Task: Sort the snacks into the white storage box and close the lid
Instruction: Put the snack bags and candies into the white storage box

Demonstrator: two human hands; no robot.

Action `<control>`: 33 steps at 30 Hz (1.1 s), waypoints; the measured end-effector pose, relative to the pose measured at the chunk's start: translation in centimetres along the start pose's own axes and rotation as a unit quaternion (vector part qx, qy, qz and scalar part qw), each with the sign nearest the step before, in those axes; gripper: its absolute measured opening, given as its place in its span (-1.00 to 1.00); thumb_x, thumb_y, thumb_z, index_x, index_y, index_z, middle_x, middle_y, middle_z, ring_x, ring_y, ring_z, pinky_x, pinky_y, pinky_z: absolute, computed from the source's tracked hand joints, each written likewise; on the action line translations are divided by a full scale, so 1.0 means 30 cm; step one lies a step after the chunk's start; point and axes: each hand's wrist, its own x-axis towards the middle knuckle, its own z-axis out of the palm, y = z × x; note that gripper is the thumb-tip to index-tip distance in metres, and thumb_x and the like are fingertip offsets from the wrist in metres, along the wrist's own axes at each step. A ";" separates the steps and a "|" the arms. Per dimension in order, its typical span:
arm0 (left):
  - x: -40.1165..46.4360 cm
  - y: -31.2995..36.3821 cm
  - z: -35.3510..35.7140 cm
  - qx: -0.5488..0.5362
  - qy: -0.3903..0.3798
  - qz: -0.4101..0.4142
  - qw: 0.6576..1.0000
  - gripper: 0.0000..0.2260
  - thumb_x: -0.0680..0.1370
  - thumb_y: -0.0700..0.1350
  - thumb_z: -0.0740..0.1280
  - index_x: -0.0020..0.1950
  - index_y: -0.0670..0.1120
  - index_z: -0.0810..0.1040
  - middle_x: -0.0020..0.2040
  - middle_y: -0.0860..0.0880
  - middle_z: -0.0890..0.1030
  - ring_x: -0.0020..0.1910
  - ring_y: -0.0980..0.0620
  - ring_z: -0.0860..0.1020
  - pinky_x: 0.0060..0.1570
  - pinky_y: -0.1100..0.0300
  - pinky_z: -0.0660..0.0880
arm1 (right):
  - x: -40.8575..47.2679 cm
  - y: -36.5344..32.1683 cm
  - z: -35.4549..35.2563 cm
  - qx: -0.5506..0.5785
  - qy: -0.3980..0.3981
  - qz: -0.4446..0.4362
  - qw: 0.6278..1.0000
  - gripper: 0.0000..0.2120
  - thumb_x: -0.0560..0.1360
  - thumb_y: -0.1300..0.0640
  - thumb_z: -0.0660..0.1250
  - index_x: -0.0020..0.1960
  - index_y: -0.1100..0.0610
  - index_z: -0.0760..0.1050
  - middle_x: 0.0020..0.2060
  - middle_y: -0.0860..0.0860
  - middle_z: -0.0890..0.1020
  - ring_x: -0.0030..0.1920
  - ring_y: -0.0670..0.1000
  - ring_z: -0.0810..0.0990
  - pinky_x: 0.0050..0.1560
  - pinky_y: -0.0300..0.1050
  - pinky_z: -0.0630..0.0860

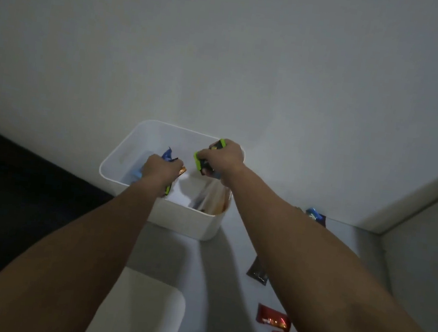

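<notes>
Right grip (223, 157) around green snack (199, 160)

Both hands (160, 168) (225, 154) grip snack packets (208, 156) over the white box (177, 216).

A plain grey-white painted wall (226, 55) fills the dim view — light is weak. Below, a pale grey smooth tabletop (230, 264); at left, a dark black floor area (1, 179).
</notes>
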 end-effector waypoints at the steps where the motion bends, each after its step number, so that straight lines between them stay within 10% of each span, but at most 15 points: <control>1: 0.016 -0.009 -0.004 -0.025 -0.003 -0.012 1.000 -0.66 0.42 -0.07 0.39 0.07 -0.28 0.53 -0.02 -0.18 0.62 -0.08 -0.15 0.57 -0.07 0.09 0.52 | 0.015 0.005 0.018 0.000 0.000 0.014 1.000 -0.70 0.30 0.28 0.55 -0.17 0.16 0.43 -0.19 0.23 0.60 -0.33 0.13 0.59 -0.37 -0.04 0.61; 9: 0.051 0.030 -0.020 -0.086 -0.191 -0.120 0.970 -0.63 0.47 0.19 0.31 -0.04 -0.10 0.64 0.09 -0.13 0.54 -0.01 -0.10 0.52 0.10 0.08 0.40 | 0.074 0.018 0.042 -0.043 -0.008 0.046 0.998 -0.45 0.49 -0.14 0.37 0.24 0.28 0.45 0.06 0.17 0.55 -0.01 0.21 0.58 0.00 0.21 0.63; 14: 0.044 0.042 0.015 -0.062 -0.151 -0.111 0.980 -0.39 0.52 0.23 0.23 0.46 -0.10 0.31 0.43 -0.10 0.37 0.34 -0.20 0.37 0.21 -0.01 0.34 | 0.045 0.000 -0.026 0.010 0.031 0.008 0.999 -0.64 0.50 -0.05 0.39 0.05 0.27 0.54 -0.07 0.13 0.57 -0.22 0.12 0.59 -0.08 0.19 0.66; 19: -0.070 0.084 0.084 0.083 -0.038 0.095 0.991 -0.48 0.54 0.12 0.25 0.34 -0.22 0.44 0.31 -0.19 0.50 0.27 -0.18 0.47 0.19 0.09 0.36 | -0.025 0.043 -0.208 0.014 0.091 -0.042 0.995 -0.78 0.51 0.02 0.38 -0.22 0.12 0.49 -0.23 0.08 0.58 -0.06 0.15 0.65 -0.15 0.11 0.68; 26: -0.362 0.023 0.341 0.034 -0.086 0.440 0.893 -0.77 0.47 -0.09 0.35 0.06 -0.18 0.58 -0.03 -0.09 0.61 -0.09 -0.02 0.55 -0.05 0.11 0.52 | -0.138 0.281 -0.542 -0.124 0.153 -0.027 0.980 -0.76 0.50 -0.04 0.39 -0.06 0.15 0.55 -0.13 0.10 0.65 -0.03 0.13 0.66 -0.17 -0.01 0.64; 33: -0.573 -0.300 0.564 0.227 -0.256 0.458 0.820 -0.43 0.41 0.23 0.34 0.29 -0.07 0.42 0.19 -0.04 0.50 0.17 0.01 0.45 0.18 0.04 0.46 | -0.350 0.680 -0.782 -0.334 0.174 0.007 0.926 -0.57 0.49 -0.10 0.38 0.20 0.19 0.51 0.12 0.14 0.60 0.12 0.12 0.54 0.03 -0.11 0.44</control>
